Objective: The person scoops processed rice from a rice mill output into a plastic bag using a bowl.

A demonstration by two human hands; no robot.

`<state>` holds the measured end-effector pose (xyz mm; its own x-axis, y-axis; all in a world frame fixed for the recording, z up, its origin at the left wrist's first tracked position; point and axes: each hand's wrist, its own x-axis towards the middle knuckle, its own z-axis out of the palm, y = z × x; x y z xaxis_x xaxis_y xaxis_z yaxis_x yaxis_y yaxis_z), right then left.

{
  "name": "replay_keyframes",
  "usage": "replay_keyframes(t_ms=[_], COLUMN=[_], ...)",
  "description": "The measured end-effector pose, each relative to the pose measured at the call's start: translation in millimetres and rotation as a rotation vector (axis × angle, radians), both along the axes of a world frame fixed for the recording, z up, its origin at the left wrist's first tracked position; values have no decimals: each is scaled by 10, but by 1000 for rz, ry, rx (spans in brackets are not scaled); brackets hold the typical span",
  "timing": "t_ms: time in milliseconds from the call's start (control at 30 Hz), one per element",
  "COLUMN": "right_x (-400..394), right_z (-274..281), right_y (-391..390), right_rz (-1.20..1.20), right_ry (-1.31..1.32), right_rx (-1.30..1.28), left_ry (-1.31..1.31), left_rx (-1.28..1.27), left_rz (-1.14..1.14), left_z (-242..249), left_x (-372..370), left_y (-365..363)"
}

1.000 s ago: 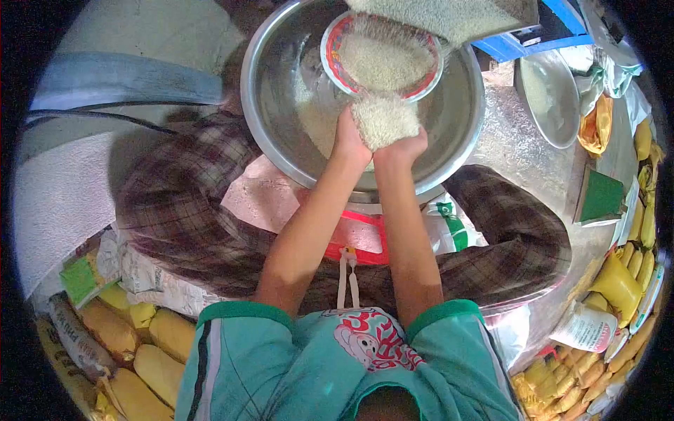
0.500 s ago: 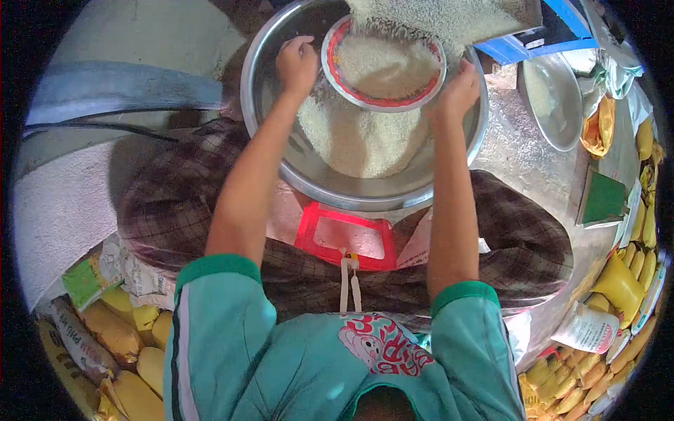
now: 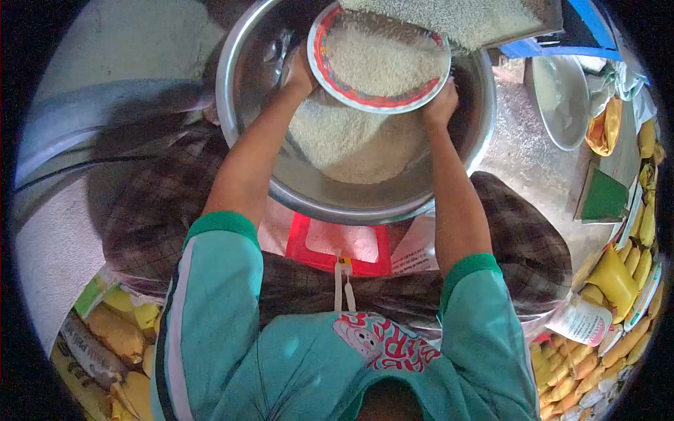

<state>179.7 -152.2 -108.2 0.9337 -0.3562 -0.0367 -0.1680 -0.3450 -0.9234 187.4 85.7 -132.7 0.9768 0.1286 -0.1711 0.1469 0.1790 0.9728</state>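
Note:
A round plate (image 3: pixel 330 83) with a red patterned rim, heaped with white rice (image 3: pixel 382 64), is held over a large metal basin (image 3: pixel 242 105). My left hand (image 3: pixel 300 76) is closed on the plate's left edge, its fingertips hidden beneath. On the lower right edge my right hand (image 3: pixel 442 105) grips the plate, with its fingers partly hidden. More rice (image 3: pixel 354 144) lies heaped in the basin below. Just above the plate, a tilted metal chute (image 3: pixel 551 21) carries rice, whose lower edge meets the plate's far side in view.
A blue frame (image 3: pixel 590 21) stands by the chute. To the right are a metal scoop-like bowl (image 3: pixel 562 105), an orange bag (image 3: pixel 605 130) and a green dustpan-like piece (image 3: pixel 605 195). A red-framed item (image 3: pixel 298 235) lies before my lap. Several yellow packets (image 3: pixel 618 281) are piled at both sides.
The plate has shifted slightly left and tilted, and its rice looks fuller. My left hand has come in against the rim, and my right hand has moved left and down.

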Motion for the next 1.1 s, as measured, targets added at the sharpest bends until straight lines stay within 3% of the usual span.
replay_keyframes(t_ms=[33,67,100,200,267,333,367,400,433,500,533,567,600,667,700,733,767,800,833,900,1100], right_x=[-101,-163,-243,-477,-600,-669,-699,-707,-740,-763,-767,-783,-774,-791,-795,-783,-787,-818,-823,-775,-881], right_z=[-50,-109,-137,15,223,64,83,97,17,-231,-219,-208,-198,-35,35,-140,-481,-671,-466,230,165], right_y=[34,124,183,400,442,444,472,500,506,502,516,537,562,637,666,611,492,422,484,706,693], right_rz=[37,21,-54,-115,-71,-28,14,-105,-104,-234,-229,-279,-324,-365,-412,-409,-316,-227,-229,-408,-343], right_ry=[-36,-105,-1,12,196,211,230,275,274,253,250,261,267,322,379,376,399,425,428,447,187], right_rx=[-21,129,99,78,-150,-259,-364,-118,-124,379,376,579,784,820,853,856,797,737,737,1119,1289], left_ry=[159,312,325,21,83,146,103,60,60,196,221,220,274,326,310,289,288,388,483,508,467], left_rx=[-292,-582,-583,599,459,318,332,344,339,330,300,298,188,82,-128,-339,-339,-607,-873,-898,-1065], left_rz=[128,262,268,52,44,38,177,319,321,316,340,341,338,340,387,427,427,348,264,299,273], left_z=[207,329,248,-100,144,227,184,142,169,225,203,184,165,170,164,158,174,207,244,336,607], left_x=[-26,-53,-156,-422,-583,-710,-780,-833,-886,-959,-957,-979,-983,-972,-952,-935,-936,-949,-959,-957,-1092], left_y=[-86,-136,-142,-135,-313,-521,-628,-718,-790,-888,-902,-917,-934,-982,-1043,-1076,-1071,-1061,-1046,-1051,-1074])
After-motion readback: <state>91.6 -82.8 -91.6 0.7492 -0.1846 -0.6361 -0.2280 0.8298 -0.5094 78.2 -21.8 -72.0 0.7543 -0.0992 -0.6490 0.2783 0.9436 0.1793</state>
